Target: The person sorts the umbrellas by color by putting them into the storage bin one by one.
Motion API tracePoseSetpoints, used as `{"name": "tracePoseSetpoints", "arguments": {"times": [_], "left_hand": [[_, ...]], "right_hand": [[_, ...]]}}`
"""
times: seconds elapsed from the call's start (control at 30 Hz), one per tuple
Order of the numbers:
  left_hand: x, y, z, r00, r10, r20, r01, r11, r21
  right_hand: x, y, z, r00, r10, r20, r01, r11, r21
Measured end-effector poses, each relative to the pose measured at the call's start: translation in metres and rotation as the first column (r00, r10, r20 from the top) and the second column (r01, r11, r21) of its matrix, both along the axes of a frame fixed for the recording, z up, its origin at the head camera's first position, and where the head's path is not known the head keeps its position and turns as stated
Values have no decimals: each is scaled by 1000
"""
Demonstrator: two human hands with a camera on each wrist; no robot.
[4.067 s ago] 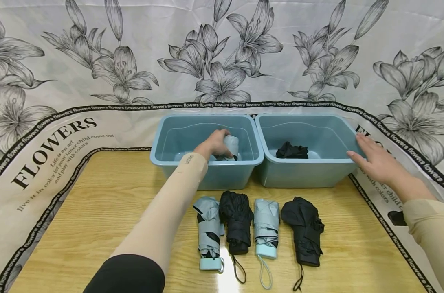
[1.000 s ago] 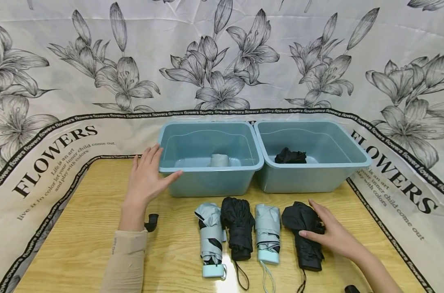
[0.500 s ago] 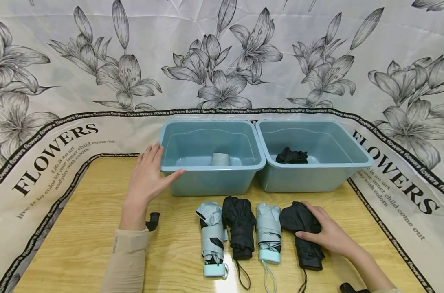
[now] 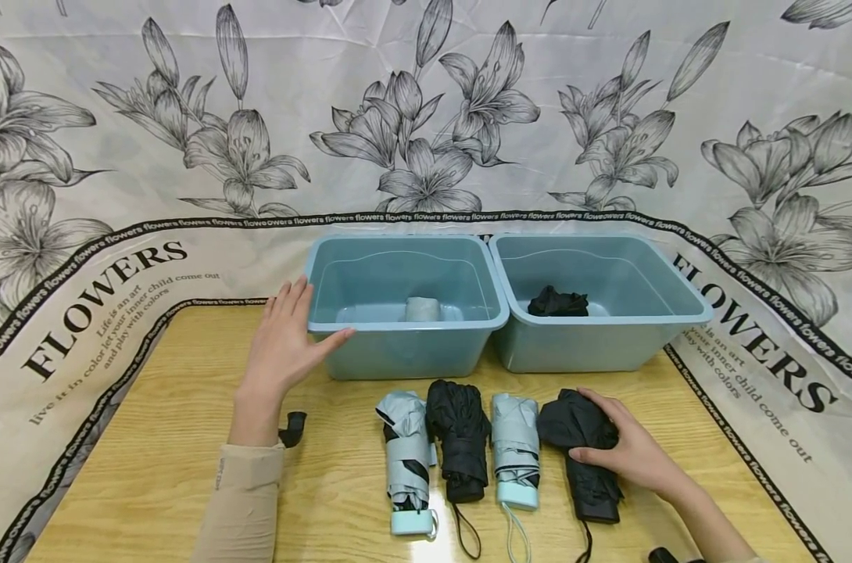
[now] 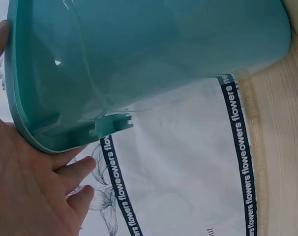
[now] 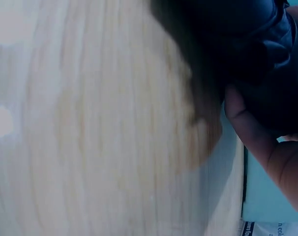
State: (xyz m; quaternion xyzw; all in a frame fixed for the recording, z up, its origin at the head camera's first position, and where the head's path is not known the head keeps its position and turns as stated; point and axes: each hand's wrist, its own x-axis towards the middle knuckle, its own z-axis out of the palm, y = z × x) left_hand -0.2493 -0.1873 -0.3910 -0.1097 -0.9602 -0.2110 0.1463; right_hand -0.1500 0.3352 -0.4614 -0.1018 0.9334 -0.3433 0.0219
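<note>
Presently: one right hand (image 4: pixel 626 450), thumb and fingers curled round the black umbrella (image 4: pixel 595 493), right-hand item of a row of four on the table (image 4: pixel 152 469), near side of the right bin (image 4: pixel 574 344). One left hand (image 4: pixel 281 344), fingers extended, at the left rim of the left bin (image 4: pixel 405 353).

Risks, as judged: bunched cloth, held toward its far end, may slide or spread if lifted by the folds alone. Cord (image 4: pixel 586 539), trailing to the near side, may snag. Pale umbrella (image 4: pixel 516 453), just to the left, may be knocked by a leftward sweep. Left bin may shift if leaned on. Firmness of grip: cannot be told, the right wrist view being dark.

Differences from some four seconds earlier: left hand, then inside the left bin on a pale bundle (image 4: pixel 422 310), now outside it, bundle left lying; right hand, then at the right bin's right rim, now on the umbrella. Unchanged: order of the row; dark bundle (image 4: pixel 560 302) in the right bin.
</note>
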Motion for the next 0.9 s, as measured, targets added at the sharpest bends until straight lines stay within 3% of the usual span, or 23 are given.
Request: {"name": "tracePoseSetpoints", "arguments": {"times": [0.2, 0.47, 0.63, 0.9], "left_hand": [[-1, 0, -1, 1000, 1, 7, -1, 1000, 8], [-2, -3, -1, 1000, 0, 11, 0, 1000, 16], [-1, -3, -1, 1000, -3, 3, 3, 1000, 13], [-2, -2, -2, 1000, -6, 1, 6, 1000, 19]], "right_hand": [[2, -1, 3, 998, -14, 54, 19, 995, -99], [6, -2, 24, 998, -66, 15, 67, 985, -158], [6, -1, 49, 992, -105, -74, 92, 983, -159], [-3, 4, 92, 959, -139, -245, 94, 978, -187]]}}
